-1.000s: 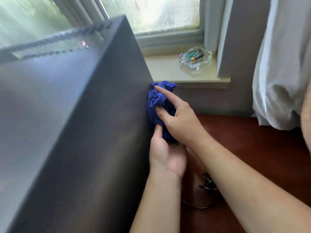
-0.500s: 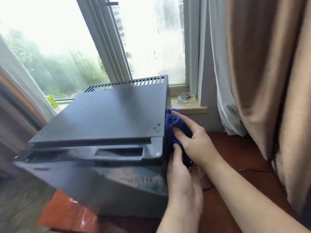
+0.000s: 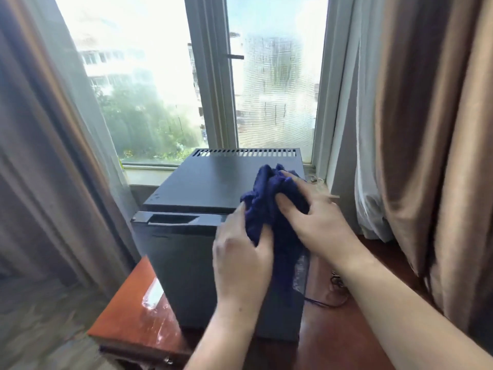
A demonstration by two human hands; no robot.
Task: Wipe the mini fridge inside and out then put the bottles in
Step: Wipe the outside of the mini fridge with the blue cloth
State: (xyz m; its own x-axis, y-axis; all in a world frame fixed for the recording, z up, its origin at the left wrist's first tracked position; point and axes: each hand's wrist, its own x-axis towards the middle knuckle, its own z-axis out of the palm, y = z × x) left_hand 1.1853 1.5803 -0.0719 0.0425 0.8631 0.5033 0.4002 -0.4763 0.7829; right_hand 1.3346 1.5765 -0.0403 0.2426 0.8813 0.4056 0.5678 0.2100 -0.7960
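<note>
I see both hands grasping the bunched blue cloth between them, left hand below, right hand above, over the mini fridge's front right corner.

The mini fridge stands upright on the reddish wooden surface, right up against the window sill; it's a dark, matte box, door shut, with a recessed handle slot cut along the door's top edge and a row of vent slits across the back of its flat top; the blue cloth is bunched up over the front right corner of the top, crumpled and deep navy, its lower end trailing down the fridge's right front edge; the cloth is gripped from both sides, so part of it is hidden.
</note>
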